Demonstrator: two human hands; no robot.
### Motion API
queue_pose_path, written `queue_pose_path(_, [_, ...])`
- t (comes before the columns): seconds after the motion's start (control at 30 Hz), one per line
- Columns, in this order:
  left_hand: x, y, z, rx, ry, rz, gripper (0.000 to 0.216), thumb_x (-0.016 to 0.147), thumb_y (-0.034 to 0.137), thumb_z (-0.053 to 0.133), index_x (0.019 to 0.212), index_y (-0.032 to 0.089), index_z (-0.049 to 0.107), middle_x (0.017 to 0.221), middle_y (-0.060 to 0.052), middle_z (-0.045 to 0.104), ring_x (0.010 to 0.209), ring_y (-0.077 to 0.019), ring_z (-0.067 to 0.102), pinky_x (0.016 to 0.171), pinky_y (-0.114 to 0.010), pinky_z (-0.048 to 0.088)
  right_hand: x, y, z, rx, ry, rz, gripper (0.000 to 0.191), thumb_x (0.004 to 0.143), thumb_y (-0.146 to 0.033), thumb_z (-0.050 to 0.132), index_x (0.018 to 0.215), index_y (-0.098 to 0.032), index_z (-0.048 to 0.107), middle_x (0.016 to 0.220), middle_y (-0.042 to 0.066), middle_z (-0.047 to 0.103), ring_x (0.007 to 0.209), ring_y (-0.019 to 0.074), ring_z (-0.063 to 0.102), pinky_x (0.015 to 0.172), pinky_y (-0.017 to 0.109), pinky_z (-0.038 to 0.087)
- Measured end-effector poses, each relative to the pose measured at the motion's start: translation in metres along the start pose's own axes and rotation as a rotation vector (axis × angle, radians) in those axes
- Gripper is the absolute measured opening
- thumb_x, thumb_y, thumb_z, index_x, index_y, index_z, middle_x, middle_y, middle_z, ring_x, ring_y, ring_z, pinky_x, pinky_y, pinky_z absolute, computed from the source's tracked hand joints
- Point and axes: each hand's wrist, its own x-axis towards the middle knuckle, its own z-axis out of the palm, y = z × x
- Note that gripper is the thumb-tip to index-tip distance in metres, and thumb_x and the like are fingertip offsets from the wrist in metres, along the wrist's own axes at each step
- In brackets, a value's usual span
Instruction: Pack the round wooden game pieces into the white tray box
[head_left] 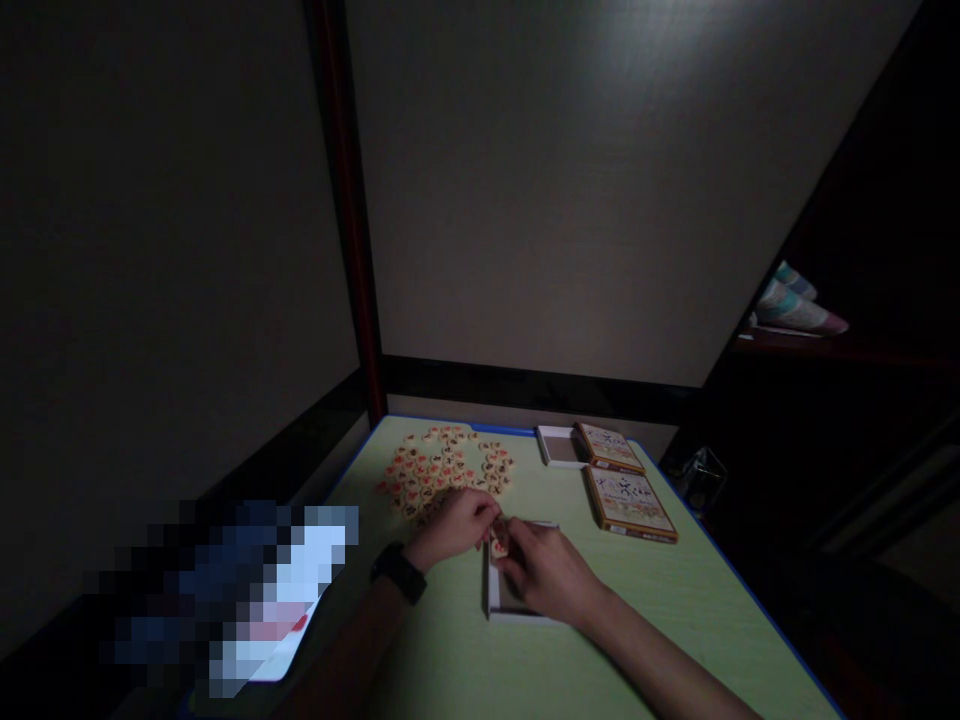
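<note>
My right hand [553, 570] reaches over a shallow open box tray [517, 597]. Its thumb and fingers close round a round xiangqi piece [499, 548] with a red character, at the tray's far left corner. Just to the left, my left hand [461, 525] has its fingers pinched together, nearly touching the right fingertips. What those left fingers hold, if anything, is too small and dark to make out. A large spread of xiangqi pieces [435, 467], with red and dark characters, lies on the table beyond my left hand.
A second shallow tray [561, 448] stands at the back of the green table [637, 620]. Two printed box lids [630, 502] lie at the right. A bright, pixelated screen-like shape [300, 580] is at the left edge. Walls [540, 220] rise behind the table.
</note>
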Motion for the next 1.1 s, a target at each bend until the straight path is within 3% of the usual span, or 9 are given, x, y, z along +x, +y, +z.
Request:
queue_pose_path(0.23, [0.001,-0.002,0.0,-0.046,0.032,0.006,0.029,0.087,0.026,0.046,0.064,0.017,0.062,0.054,0.003,0.056,0.052,-0.0106,0.052,0.054,-0.02,0.037,-0.004,0.009,-0.014,0.24,0.094,0.001,0.013,0.081,-0.018,0.062,0.085,-0.023,0.05,0.07,-0.002,0.062,0.062,0.0152,0.057,0.058,0.024,0.037])
queue_pose_path(0.4, [0.004,0.003,-0.004,-0.077,0.314,-0.019,0.023,0.088,0.02,0.045,0.088,0.017,0.068,0.07,0.0,0.067,0.063,-0.0128,0.059,0.058,-0.021,0.042,-0.006,0.035,-0.031,0.226,0.212,0.023,0.016,0.077,-0.013,0.057,0.088,-0.023,0.052,0.07,-0.003,0.062,0.063,0.0148,0.057,0.058,0.024,0.038])
queue_pose_path(0.47, [0.002,0.007,-0.006,0.0,0.377,-0.014,0.022,0.086,0.016,0.047,0.088,0.018,0.069,0.07,0.0,0.068,0.066,-0.0133,0.06,0.061,-0.021,0.043,-0.006,0.041,-0.034,0.187,0.21,0.033,0.018,0.075,-0.012,0.056,0.089,-0.023,0.053,0.072,-0.002,0.064,0.064,0.0154,0.059,0.059,0.024,0.038])
queue_pose_path(0.6, [-0.007,0.017,-0.006,0.244,0.317,-0.018,0.018,0.084,0.015,0.052,0.082,0.019,0.07,0.067,0.0,0.068,0.064,-0.0136,0.061,0.064,-0.022,0.042,-0.006,0.037,-0.029,0.105,0.152,0.028,0.015,0.076,-0.013,0.058,0.088,-0.022,0.055,0.076,0.0,0.067,0.067,0.0163,0.06,0.06,0.024,0.038])
queue_pose_path(0.8, [-0.016,0.02,0.004,0.558,0.252,0.002,0.023,0.09,0.028,0.049,0.098,0.022,0.07,0.084,-0.006,0.075,0.077,-0.0211,0.069,0.071,-0.028,0.046,-0.006,0.029,-0.019,0.034,0.092,-0.006,0.021,0.074,-0.009,0.059,0.091,-0.021,0.058,0.084,0.002,0.07,0.076,0.0185,0.063,0.066,0.026,0.039])
queue_pose_path(1.1, [-0.018,0.018,0.009,0.615,0.146,0.056,0.027,0.094,0.024,0.043,0.111,0.022,0.064,0.087,-0.01,0.075,0.082,-0.0256,0.071,0.076,-0.034,0.051,-0.005,0.031,-0.015,-0.003,0.098,-0.013,0.023,0.074,-0.009,0.059,0.093,-0.021,0.059,0.086,0.003,0.07,0.077,0.0192,0.063,0.067,0.026,0.039])
